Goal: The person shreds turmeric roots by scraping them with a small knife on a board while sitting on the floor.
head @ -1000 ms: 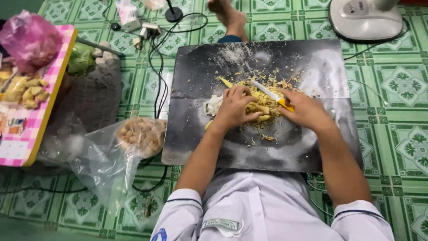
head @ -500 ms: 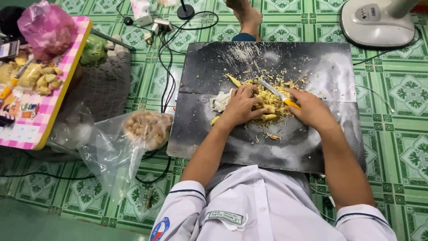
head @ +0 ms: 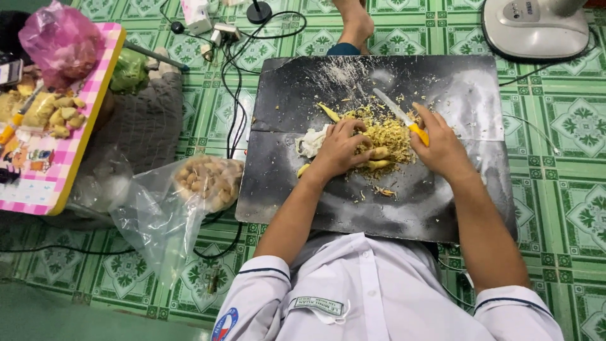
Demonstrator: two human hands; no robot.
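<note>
On the left, a pink checked tray (head: 95, 95) carries pale peeled root pieces (head: 60, 117) and a pink plastic bag (head: 60, 41). It overhangs a grey quilted mat (head: 148, 123), and a knock could tip it. Right of it, on the green tiled floor (head: 568, 208), a clear plastic bag of knobbly roots (head: 208, 180) lies open, just beside the left edge of the black board (head: 442, 208). Black cables (head: 237, 95) run along that same edge up to a plug block (head: 224, 33), and an elbow swinging out could snag them.

The left hand (head: 338, 148) lies near the board's middle, fingers curled and pressing a yellowish root piece (head: 379, 153) at the near side of a heap of yellow peelings (head: 382, 132). A scrap of white cloth or peel (head: 310, 140) lies against its left side. Those fingers are very near the blade, and a slip on the small, wet-looking piece could bring the edge onto them.

The right hand (head: 442, 145) is wrapped round the yellow handle of a small knife (head: 401, 115), whose blade points up and left over the heap towards the far edge. The board's glossy surface could let peelings or the piece skid.

A bare foot (head: 355, 25) rests at the far edge, in line with the blade. A white fan base (head: 536, 28) stands beyond the far right corner, well apart.
</note>
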